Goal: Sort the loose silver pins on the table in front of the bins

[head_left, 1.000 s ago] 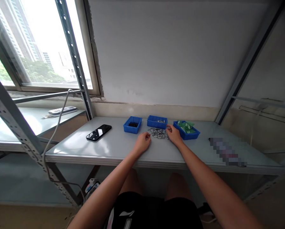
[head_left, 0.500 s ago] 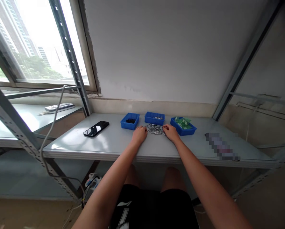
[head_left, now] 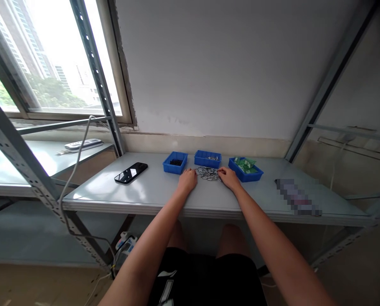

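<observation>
A loose pile of small shiny metal pieces [head_left: 208, 173], too small to name surely, lies on the grey tabletop [head_left: 158, 187]. My left hand [head_left: 187, 179] rests at the pile's left edge, back up, its fingers curled together. At the opposite edge my right hand [head_left: 228, 177] touches the pieces with bent, closed fingers. Whatever either hand holds is hidden under the fingers. Behind the pile stands a blue bin [head_left: 207, 159] with some metal pieces in it. Another blue bin [head_left: 175, 162], holding small black parts, is just beyond my left hand.
A third blue bin [head_left: 245, 170] with green packets stands right of my right hand. On the left lies a black phone [head_left: 131, 173]; on the right, a pixelated item [head_left: 298, 197]. Metal uprights [head_left: 97, 72] flank the table, and a cable [head_left: 69, 180] hangs at the left.
The whole view has shifted slightly, so everything appears a little further right. Both hands keep their places at the pile, with no clear finger movement.
</observation>
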A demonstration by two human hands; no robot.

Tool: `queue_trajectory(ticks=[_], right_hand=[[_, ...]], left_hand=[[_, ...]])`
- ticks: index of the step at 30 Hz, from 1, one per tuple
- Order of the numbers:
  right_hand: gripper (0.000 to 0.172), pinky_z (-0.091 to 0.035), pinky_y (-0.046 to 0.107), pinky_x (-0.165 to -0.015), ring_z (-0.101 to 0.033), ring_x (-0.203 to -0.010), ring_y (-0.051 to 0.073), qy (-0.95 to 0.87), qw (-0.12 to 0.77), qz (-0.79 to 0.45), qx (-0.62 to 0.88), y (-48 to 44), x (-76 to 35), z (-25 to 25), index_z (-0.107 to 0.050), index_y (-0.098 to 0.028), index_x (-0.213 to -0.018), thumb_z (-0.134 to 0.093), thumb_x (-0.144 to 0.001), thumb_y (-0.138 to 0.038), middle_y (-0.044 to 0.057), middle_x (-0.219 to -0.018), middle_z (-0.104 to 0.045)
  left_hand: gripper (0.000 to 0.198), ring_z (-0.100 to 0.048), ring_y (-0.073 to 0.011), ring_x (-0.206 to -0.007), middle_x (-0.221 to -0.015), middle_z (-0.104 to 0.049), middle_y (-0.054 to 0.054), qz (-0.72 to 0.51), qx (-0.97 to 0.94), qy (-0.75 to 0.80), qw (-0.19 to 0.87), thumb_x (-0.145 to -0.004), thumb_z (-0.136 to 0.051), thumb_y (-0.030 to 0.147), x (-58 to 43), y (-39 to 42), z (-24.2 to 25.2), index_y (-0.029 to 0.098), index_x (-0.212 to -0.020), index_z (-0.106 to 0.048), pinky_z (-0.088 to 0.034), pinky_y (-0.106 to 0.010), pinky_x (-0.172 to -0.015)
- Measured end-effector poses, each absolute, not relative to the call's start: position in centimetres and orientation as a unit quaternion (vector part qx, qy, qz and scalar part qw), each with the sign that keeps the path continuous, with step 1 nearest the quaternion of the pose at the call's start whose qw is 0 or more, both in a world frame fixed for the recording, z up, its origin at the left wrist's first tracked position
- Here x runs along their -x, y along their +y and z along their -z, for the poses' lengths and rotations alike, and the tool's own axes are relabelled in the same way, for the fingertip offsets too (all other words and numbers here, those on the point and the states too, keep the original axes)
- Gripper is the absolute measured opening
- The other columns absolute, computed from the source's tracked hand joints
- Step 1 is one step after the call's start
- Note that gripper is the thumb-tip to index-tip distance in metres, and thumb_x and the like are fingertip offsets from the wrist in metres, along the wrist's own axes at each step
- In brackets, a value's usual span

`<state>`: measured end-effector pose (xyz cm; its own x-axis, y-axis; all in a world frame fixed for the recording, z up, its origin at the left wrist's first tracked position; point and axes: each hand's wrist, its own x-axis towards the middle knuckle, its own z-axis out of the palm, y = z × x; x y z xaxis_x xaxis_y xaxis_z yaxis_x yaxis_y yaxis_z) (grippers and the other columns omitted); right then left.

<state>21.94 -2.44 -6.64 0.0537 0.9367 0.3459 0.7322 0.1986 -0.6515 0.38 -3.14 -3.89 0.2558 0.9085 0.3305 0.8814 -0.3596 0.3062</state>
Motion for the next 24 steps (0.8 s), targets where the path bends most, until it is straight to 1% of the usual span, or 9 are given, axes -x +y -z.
queue_trajectory(ticks=[5,6,7,9,11,13,16,19,24], right_hand=[[0.029,-0.05,0.039,-0.079,-0.058,-0.094,0.018,-0.663,0.429,-0.11,0.604,-4.1,-20.7,5.5,-0.053,-0.016,-0.113,-0.051,-0.089,-0.032,0.008,-0.113,-0.056],[0.027,-0.05,0.038,-0.078,-0.059,-0.09,0.017,-0.661,0.441,-0.105,0.598,-4.6,-20.2,5.4,-0.054,-0.015,-0.11,-0.051,-0.089,-0.032,0.007,-0.107,-0.058],[0.024,-0.049,0.036,-0.075,-0.06,-0.084,0.018,-0.664,0.451,-0.102,0.588,-5.3,-19.7,5.4,-0.056,-0.017,-0.107,-0.048,-0.089,-0.032,0.007,-0.098,-0.062],[0.026,-0.048,0.033,-0.072,-0.061,-0.077,0.019,-0.672,0.464,-0.103,0.568,-6.7,-18.5,5.5,-0.055,-0.02,-0.109,-0.046,-0.087,-0.031,0.005,-0.088,-0.065],[0.028,-0.047,0.031,-0.069,-0.062,-0.074,0.019,-0.681,0.465,-0.115,0.554,-7.9,-17.6,5.8,-0.055,-0.021,-0.109,-0.046,-0.085,-0.032,0.004,-0.085,-0.066],[0.027,-0.046,0.03,-0.07,-0.062,-0.075,0.019,-0.689,0.459,-0.13,0.545,-8.7,-17.1,6.0,-0.057,-0.021,-0.106,-0.047,-0.083,-0.033,0.004,-0.084,-0.067],[0.025,-0.045,0.029,-0.069,-0.062,-0.077,0.019,-0.695,0.452,-0.151,0.538,-9.1,-17.1,6.1,-0.06,-0.021,-0.099,-0.046,-0.083,-0.035,0.004,-0.085,-0.067],[0.023,-0.045,0.028,-0.069,-0.062,-0.077,0.019,-0.705,0.445,-0.167,0.527,-9.1,-17.2,6.1,-0.06,-0.021,-0.095,-0.049,-0.081,-0.036,0.004,-0.084,-0.067],[0.026,-0.043,0.028,-0.066,-0.06,-0.069,0.018,-0.712,0.438,-0.178,0.519,-9.3,-17.2,6.0,-0.06,-0.021,-0.085,-0.042,-0.085,-0.039,0.003,-0.074,-0.066]], left_hand=[[0.03,-0.057,-0.0203,-0.097,-0.114,-0.055,-0.009,-0.293,-0.772,0.56,0.066,-0.089,-0.051,0.029,0.0,-3.8,3.4,0.015,-0.115,-0.052,-0.05,-0.04,-0.081],[0.03,-0.057,-0.0202,-0.096,-0.114,-0.055,-0.009,-0.303,-0.775,0.55,0.077,-0.089,-0.051,0.029,0.0,-4.2,3.4,0.014,-0.114,-0.052,-0.05,-0.04,-0.081],[0.029,-0.058,-0.0197,-0.095,-0.113,-0.056,-0.009,-0.31,-0.779,0.537,0.09,-0.089,-0.051,0.029,0.0,-4.6,3.4,0.014,-0.113,-0.053,-0.05,-0.039,-0.08],[0.025,-0.059,-0.018,-0.09,-0.106,-0.058,-0.008,-0.321,-0.791,0.508,0.116,-0.089,-0.051,0.029,-0.1,-5.5,3.5,0.013,-0.108,-0.055,-0.051,-0.037,-0.078],[0.015,-0.059,-0.015,-0.082,-0.091,-0.062,-0.006,-0.329,-0.799,0.485,0.139,-0.09,-0.047,0.021,-0.2,-6.4,3.6,0.013,-0.096,-0.058,-0.049,-0.031,-0.075],[0.015,-0.058,-0.0146,-0.078,-0.084,-0.063,-0.005,-0.337,-0.801,0.47,0.156,-0.089,-0.043,0.014,-0.2,-7.2,3.7,0.014,-0.089,-0.057,-0.047,-0.027,-0.074],[0.017,-0.057,-0.0165,-0.079,-0.082,-0.063,-0.005,-0.348,-0.798,0.462,0.169,-0.088,-0.039,0.012,-0.1,-7.7,3.7,0.014,-0.086,-0.055,-0.045,-0.027,-0.073],[0.016,-0.057,-0.0173,-0.078,-0.081,-0.063,-0.005,-0.352,-0.799,0.454,0.176,-0.086,-0.039,0.011,-0.1,-7.7,3.7,0.015,-0.082,-0.055,-0.044,-0.027,-0.072],[0.015,-0.058,-0.018,-0.078,-0.084,-0.064,-0.006,-0.353,-0.807,0.437,0.184,-0.087,-0.041,0.016,-0.1,-7.7,3.8,0.015,-0.083,-0.056,-0.043,-0.026,-0.071]])
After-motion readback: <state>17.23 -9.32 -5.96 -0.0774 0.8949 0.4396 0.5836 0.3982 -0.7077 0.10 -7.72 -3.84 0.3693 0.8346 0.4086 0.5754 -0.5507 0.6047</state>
